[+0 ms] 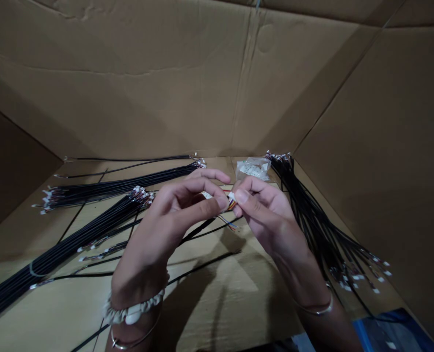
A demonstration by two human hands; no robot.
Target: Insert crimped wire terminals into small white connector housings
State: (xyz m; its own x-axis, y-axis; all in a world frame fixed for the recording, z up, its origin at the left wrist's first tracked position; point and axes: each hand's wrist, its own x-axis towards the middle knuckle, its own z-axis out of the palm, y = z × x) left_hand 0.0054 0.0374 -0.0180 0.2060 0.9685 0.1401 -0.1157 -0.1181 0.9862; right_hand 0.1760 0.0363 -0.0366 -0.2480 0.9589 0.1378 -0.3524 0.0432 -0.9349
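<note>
Both hands meet near the middle of the view. My right hand [262, 208] pinches a small white connector [232, 196] between thumb and fingers. Thin coloured wires [232, 204] run from that connector to my left hand [185, 205], whose thumb and index finger press on them; its other fingers are raised. A black cable [200, 229] extends down and left below the left hand. Loose wire ends in blue and red [229, 223] show just under the fingers. The fingertips partly cover the wires.
Bundles of black cables with white connectors lie at left [92, 227], back left [121, 183] and right [308, 215]. A clear bag of small white parts [253, 168] sits at the back. Cardboard walls [147, 88] enclose the surface. A blue-edged bag [393, 332] lies front right.
</note>
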